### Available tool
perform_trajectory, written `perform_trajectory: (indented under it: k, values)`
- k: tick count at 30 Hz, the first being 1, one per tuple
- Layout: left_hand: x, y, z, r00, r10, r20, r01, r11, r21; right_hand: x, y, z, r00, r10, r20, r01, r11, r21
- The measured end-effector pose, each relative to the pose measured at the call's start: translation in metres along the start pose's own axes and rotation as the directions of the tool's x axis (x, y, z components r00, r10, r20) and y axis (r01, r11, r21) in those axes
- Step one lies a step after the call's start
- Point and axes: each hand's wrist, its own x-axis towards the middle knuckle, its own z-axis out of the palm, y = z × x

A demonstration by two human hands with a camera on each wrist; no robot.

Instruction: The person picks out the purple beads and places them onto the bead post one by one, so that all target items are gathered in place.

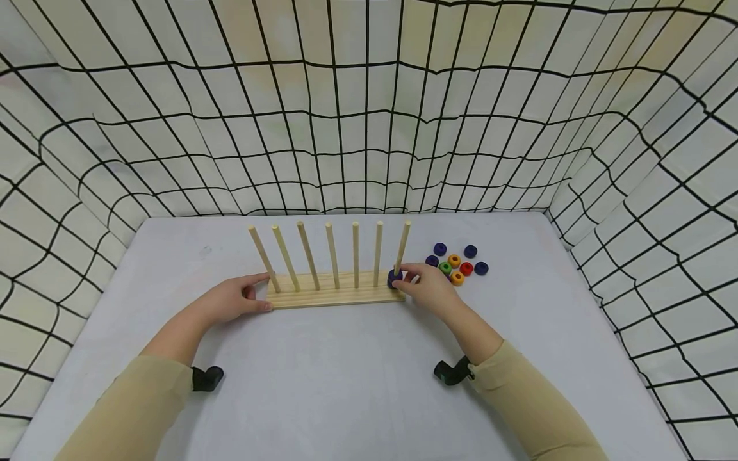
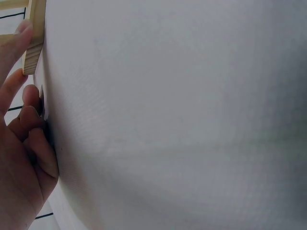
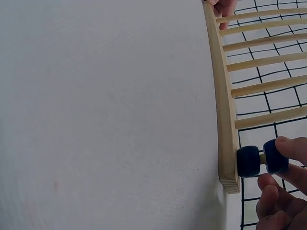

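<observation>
A wooden base [image 1: 337,296] carries several upright pegs [image 1: 355,255] in a row. My left hand [image 1: 233,299] holds its left end, thumb at the front corner and index finger behind; in the left wrist view the hand [image 2: 21,143] has its other fingers curled. At the rightmost peg [image 1: 403,246], my right hand [image 1: 429,288] pinches a dark blue bead. The right wrist view shows this bead [image 3: 276,156] threaded on the peg between thumb and finger of the hand [image 3: 288,191], with a small gap to another blue bead [image 3: 248,161] resting against the base [image 3: 225,120].
Loose beads lie right of the base: several dark blue [image 1: 470,251], orange [image 1: 457,278], red [image 1: 466,269] and green [image 1: 445,268]. Black netting [image 1: 367,134] rises behind and at both sides of the white table [image 1: 323,384].
</observation>
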Motion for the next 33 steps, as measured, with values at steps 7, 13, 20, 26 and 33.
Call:
perform_trajectory:
  k: [7, 13, 20, 26, 33]
  values:
    - [-0.0007, 0.0021, -0.0002, 1.0, 0.0, 0.0, 0.0, 1.0, 0.004, -0.0004, -0.0015, -0.0003, 0.999, 0.03, 0.015, -0.03, 1.0, -0.007]
    - [-0.0008, 0.0023, 0.0001, 1.0, -0.004, 0.001, 0.004, 1.0, 0.003, 0.0004, -0.0007, 0.0004, 0.999, 0.041, 0.023, -0.041, 0.999, 0.003]
    - [-0.0014, 0.0024, 0.0003, 1.0, -0.01, 0.001, 0.01, 1.0, 0.003, -0.0002, -0.0014, 0.001, 0.999, 0.03, 0.029, -0.031, 0.999, 0.019]
    - [-0.0011, 0.0014, 0.0007, 1.0, -0.007, -0.005, 0.007, 1.0, 0.015, -0.0007, -0.0015, -0.0011, 1.0, 0.015, 0.02, -0.016, 1.0, 0.021]
    - [0.0001, 0.0011, 0.0006, 1.0, -0.005, -0.003, 0.005, 1.0, 0.014, -0.0034, -0.0002, -0.0062, 1.0, 0.016, -0.009, -0.016, 1.0, 0.004]
